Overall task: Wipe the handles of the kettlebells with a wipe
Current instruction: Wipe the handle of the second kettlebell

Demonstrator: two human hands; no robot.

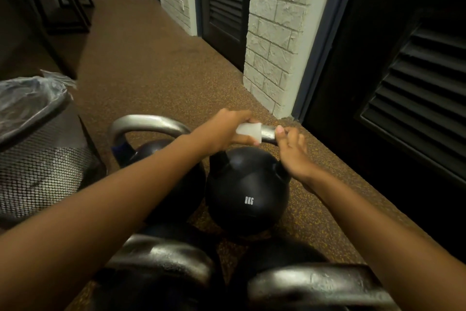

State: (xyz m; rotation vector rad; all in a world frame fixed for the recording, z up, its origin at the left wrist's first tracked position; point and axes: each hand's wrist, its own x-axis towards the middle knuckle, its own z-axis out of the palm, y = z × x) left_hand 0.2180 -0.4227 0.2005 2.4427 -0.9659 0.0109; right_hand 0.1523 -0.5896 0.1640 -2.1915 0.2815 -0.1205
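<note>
A black kettlebell (247, 192) marked 8KG stands on the brown floor, its silver handle (268, 133) at the top. My left hand (224, 131) grips a white wipe (248, 132) wrapped round the left part of that handle. My right hand (292, 152) holds the handle's right end, thumb on the metal and fingers curled over the corner. A second kettlebell (161, 157) with a silver handle (148, 123) stands just to the left, partly hidden by my left forearm. Two more silver handles (161, 257) (320, 285) are close to the camera at the bottom.
A mesh waste bin (37, 172) lined with a plastic bag stands at the left. A white brick pillar (274, 41) and dark louvred doors (413, 99) line the right side. Open brown floor (151, 63) runs ahead toward dark stools at the far left.
</note>
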